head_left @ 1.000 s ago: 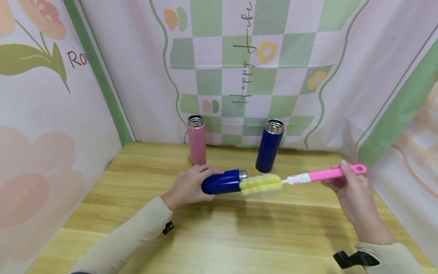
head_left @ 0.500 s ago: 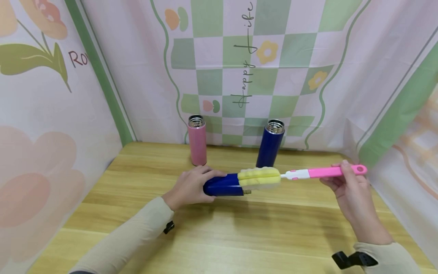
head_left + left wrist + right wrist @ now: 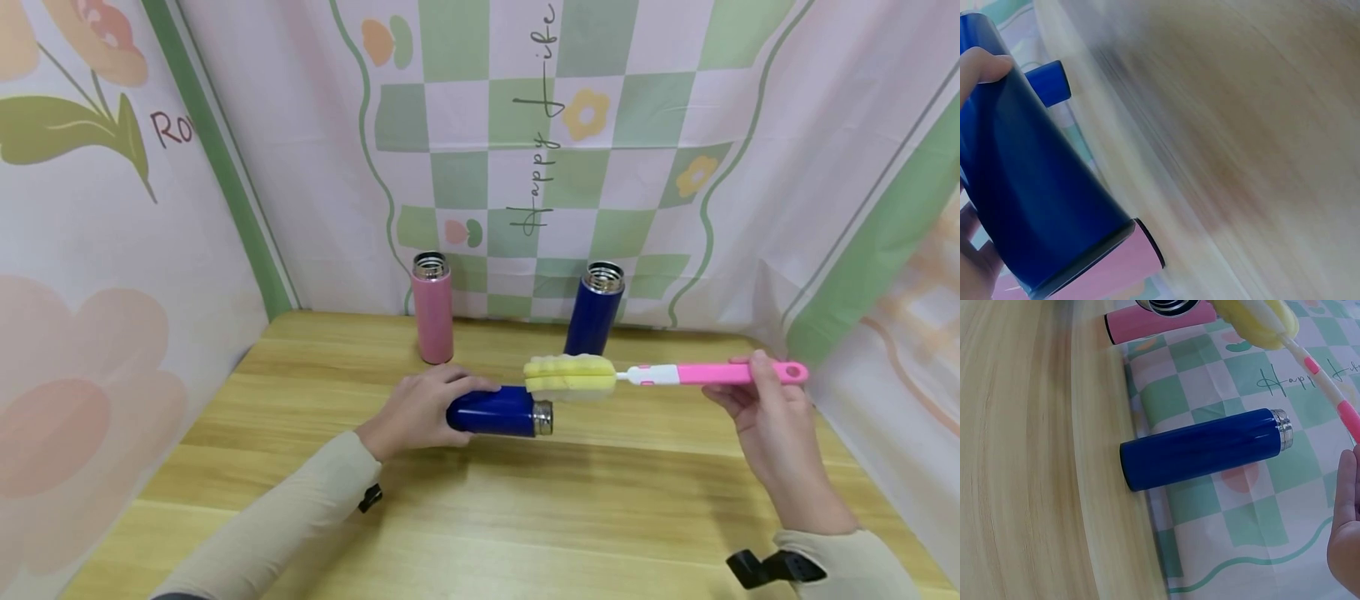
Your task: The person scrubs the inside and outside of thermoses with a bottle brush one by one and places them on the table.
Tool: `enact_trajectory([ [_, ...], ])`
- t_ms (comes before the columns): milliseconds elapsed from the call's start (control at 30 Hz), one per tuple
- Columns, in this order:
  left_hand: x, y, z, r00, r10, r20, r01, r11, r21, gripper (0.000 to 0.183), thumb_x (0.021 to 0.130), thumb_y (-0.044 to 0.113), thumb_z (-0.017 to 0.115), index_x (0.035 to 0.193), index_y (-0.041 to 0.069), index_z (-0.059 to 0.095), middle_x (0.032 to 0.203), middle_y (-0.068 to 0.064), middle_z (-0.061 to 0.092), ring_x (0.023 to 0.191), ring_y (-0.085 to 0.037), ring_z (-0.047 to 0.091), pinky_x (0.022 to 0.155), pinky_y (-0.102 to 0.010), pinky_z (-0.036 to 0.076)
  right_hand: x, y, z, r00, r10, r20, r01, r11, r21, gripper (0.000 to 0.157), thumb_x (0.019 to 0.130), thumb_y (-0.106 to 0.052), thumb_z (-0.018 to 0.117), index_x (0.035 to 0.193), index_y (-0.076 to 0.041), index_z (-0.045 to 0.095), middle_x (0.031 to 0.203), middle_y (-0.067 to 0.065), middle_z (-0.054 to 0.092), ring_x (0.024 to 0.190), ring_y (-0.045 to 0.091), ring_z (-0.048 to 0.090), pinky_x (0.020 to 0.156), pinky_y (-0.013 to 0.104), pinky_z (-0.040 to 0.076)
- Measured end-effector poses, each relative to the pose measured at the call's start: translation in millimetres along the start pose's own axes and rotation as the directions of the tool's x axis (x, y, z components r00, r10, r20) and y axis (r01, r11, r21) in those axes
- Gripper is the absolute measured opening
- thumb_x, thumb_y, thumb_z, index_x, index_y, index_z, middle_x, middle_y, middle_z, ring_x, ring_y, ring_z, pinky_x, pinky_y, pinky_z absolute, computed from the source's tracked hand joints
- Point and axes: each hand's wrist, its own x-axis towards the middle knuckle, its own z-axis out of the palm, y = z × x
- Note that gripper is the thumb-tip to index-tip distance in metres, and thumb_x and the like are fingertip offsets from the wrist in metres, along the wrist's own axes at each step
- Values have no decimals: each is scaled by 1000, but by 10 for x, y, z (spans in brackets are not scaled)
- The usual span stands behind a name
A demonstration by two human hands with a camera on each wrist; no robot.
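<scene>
My left hand (image 3: 420,410) grips a blue vacuum flask (image 3: 495,411) lying on its side in the air, its steel mouth pointing right. In the left wrist view the flask (image 3: 1035,169) fills the left side, fingers wrapped round it. My right hand (image 3: 772,425) pinches the pink handle of a bottle brush (image 3: 716,374) near its end. The brush's yellow and white sponge head (image 3: 570,375) is outside the flask, just above and behind its mouth. In the right wrist view the sponge head (image 3: 1263,322) overlaps the flask's open rim.
A pink flask (image 3: 432,312) stands uncapped at the back of the wooden table (image 3: 480,517). To its right a second blue flask (image 3: 595,312) stands uncapped, its base partly hidden behind the sponge. A patterned curtain (image 3: 517,125) hangs right behind them.
The sponge head has moved up and away from in front of the flask's mouth. The held flask has shifted slightly down and right, and its mouth now shows. Both grips are unchanged.
</scene>
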Motion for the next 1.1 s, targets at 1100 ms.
enact_trajectory([
  [1100,4,27,-11,995,-75,-69,68,992,-102,73,73,39,86,138,40,54,127,5,60,108,-14,56,81,-41,54,-38,-23,-41,998,-32,-62,22,987,-162,22,105,-9,49,105,6,66,92,14,70,81,21,72,78,31,57],
])
